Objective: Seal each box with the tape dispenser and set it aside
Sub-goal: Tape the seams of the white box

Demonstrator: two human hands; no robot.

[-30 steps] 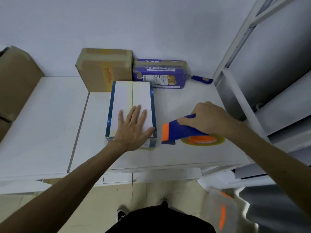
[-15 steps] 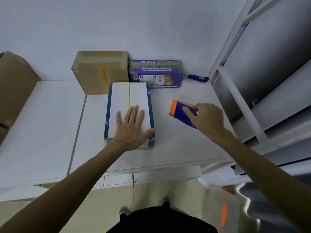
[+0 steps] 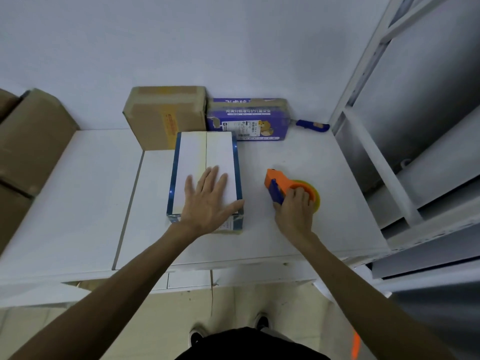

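hands: left hand (image 3: 207, 201) flat on white box (image 3: 205, 162) | right hand (image 3: 294, 206) gripping tape dispenser (image 3: 279, 184) on table (image 3: 311, 229)

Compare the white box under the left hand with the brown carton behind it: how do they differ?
The white box is low and long with blue edges; the brown carton is taller, plain cardboard. The left hand lies flat on the white box; nothing touches the brown carton. The white box sits nearer the person; the brown carton stands back by the wall. Both have their flaps closed.
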